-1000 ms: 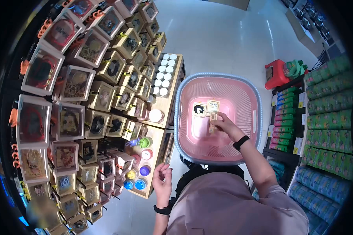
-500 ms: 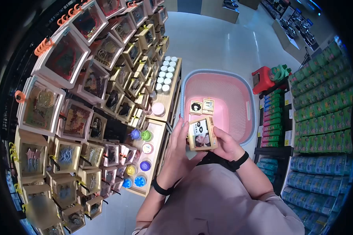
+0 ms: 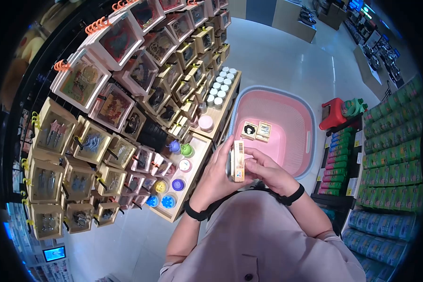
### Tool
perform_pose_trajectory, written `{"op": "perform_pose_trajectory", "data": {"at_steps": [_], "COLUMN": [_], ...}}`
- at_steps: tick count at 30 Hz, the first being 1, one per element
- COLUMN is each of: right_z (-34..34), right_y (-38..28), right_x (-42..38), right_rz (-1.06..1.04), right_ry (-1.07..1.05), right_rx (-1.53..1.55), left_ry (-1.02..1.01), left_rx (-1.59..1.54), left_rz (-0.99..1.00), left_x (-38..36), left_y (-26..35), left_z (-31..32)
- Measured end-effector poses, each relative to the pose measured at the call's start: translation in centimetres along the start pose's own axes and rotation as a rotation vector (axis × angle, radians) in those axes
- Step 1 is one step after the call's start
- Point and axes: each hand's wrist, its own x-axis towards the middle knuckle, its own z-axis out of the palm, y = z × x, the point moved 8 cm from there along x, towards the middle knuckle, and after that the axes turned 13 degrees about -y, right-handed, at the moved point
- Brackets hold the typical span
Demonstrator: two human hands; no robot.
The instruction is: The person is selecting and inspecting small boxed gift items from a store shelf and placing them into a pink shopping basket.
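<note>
A small yellowish box [image 3: 239, 161] is held between my hands, turned so that a narrow side with a barcode faces up. My left hand [image 3: 217, 170] is closed around its left side. My right hand [image 3: 268, 172] has its fingers against the box's right side, the fingertips partly hidden. Just beyond them is a pink laundry basket [image 3: 286, 105] with a blue-grey rim. On its floor lie two small boxes side by side: one with a black shape in its window [image 3: 249, 130], the other with a pale front [image 3: 264, 130].
At left, a rack of hanging accessory boxes [image 3: 115, 108] stands over a wooden shelf [image 3: 192, 145] with white-lidded jars [image 3: 218, 89] and colourful tubs [image 3: 177, 184]. On the right are green packs [image 3: 395, 155], blue packs [image 3: 380, 225], bottles [image 3: 336, 162] and a red container [image 3: 332, 113].
The box in my hands has been turned from its windowed front to its barcoded narrow side. My view has shifted, so the rack and basket appear farther right.
</note>
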Motion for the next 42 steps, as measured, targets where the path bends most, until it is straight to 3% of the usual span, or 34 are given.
{"op": "perform_pose_trajectory", "data": {"at_steps": [11,19,34,42], "right_z": [-2.6,-3.8,-7.5,-7.7], "right_y": [-1.1,-2.3,-2.2,-3.2], "right_x": [-3.9,-6.5,-8.6,-8.8], "right_rz": [0.031,-0.041,-0.096,-0.168], "right_ry": [-0.181,-0.301,-0.257,-0.238], "right_rx": [0.014,0.139,0.349,0.465], "left_ry": [0.047,-0.012,-0.204,-0.29], "left_rx": [0.049,0.183,0.276,0.549], "left_rz": [-0.084,0.049,0.059,-0.005], "left_x": [-0.4,1.6,5.1,5.3], "left_y": [2.8,7.7,9.1,9.0], "left_z": [4.8,7.5,10.4,10.8]}}
